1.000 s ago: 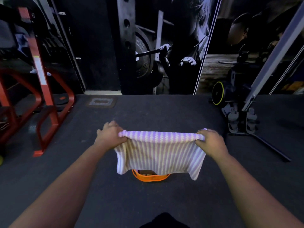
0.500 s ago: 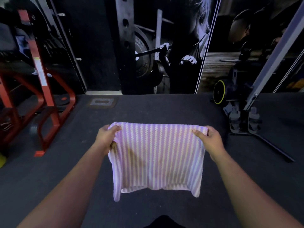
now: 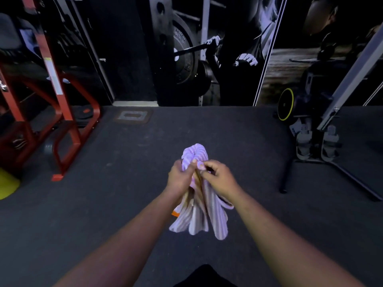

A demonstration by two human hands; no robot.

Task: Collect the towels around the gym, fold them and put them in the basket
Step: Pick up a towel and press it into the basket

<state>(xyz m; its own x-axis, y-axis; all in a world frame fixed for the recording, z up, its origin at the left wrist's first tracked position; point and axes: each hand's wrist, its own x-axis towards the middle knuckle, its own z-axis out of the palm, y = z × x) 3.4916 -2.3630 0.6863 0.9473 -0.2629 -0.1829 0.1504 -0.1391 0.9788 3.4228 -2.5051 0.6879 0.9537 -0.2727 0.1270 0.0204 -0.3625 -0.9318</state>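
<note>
Towel (image 3: 200, 212) hangs between the two hands of the person, in the air in front of the body and above the dark floor (image 3: 124, 183). The left hand (image 3: 179, 177) and the right hand (image 3: 217, 179) are close together, almost touching; both have the fingers curled and pinch the upper edge of the striped cloth, which bunches up in a loop just beyond the fingers. The rest falls down below the hands in soft pleats. A small orange piece, probably the basket (image 3: 175, 213), shows under the cloth beside the left forearm; most of it is hidden. The towel seems light and very soft, without any stiffness, so I think it is best taken at the corners, because a grip in the middle makes only a bundle.
</note>
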